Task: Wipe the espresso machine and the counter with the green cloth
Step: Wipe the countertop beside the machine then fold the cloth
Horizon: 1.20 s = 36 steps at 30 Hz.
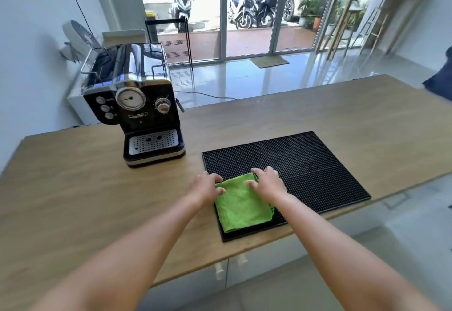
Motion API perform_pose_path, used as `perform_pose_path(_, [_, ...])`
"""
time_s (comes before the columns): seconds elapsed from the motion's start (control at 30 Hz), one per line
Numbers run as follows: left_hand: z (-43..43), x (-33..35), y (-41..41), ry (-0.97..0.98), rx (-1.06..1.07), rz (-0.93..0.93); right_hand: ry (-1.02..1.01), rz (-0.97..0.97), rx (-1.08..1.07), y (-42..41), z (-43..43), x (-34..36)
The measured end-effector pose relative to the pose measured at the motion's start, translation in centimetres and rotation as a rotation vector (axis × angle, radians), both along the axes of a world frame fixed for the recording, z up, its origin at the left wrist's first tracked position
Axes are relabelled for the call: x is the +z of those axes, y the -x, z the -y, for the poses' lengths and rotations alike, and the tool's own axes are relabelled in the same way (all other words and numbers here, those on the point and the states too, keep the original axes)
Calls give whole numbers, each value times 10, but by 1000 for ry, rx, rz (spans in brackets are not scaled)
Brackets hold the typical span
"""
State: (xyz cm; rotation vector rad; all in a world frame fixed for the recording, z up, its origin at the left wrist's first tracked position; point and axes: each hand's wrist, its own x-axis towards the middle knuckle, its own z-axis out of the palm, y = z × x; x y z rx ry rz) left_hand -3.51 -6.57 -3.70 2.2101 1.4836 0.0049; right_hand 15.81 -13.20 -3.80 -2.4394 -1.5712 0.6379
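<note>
A folded green cloth lies on the near left corner of a black rubber bar mat on the wooden counter. My left hand grips the cloth's far left corner, fingers curled over its edge. My right hand grips the far right corner the same way. A black and chrome espresso machine with a round gauge and a drip tray stands on the counter, to the left of the mat and beyond my left hand.
The counter's far edge runs behind the machine, with a shiny tiled floor and glass doors beyond. A white fan stands by the left wall. A dark blue object sits at the right edge. White cabinet fronts lie below the near edge.
</note>
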Motion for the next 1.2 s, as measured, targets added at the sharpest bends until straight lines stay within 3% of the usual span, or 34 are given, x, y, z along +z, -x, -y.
perform_pose_path(0.27, [-1, 1, 4, -14, 68, 70, -159, -79, -58, 4, -2, -2])
perform_pose_path(0.43, [7, 16, 33, 127, 150, 381, -284, -342, -148, 20, -4, 18])
perform_pose_path(0.57, [8, 27, 82, 415, 321, 720, -289, -496, -119, 56, -17, 20])
perform_pose_path(0.67, [5, 31, 117, 530, 401, 802, -262, -526, -52, 90, -28, 17])
perform_pose_path(0.73, [2, 26, 137, 442, 478, 763, -258, -421, 28, 114, -31, 16])
perform_pose_path(0.83, [-8, 10, 172, 128, 571, 581, -328, -7, 269, 150, -26, 12])
perform_pose_path(0.97, [-7, -7, 220, -148, 667, 251, -108, 212, 669, 189, -8, -9])
perform_pose_path(1.1, [4, -28, 263, -239, 686, -83, -15, 265, 611, 199, 1, -34])
perform_pose_path(1.2, [18, -45, 300, -184, 763, -181, -14, 282, 528, 198, -22, -35])
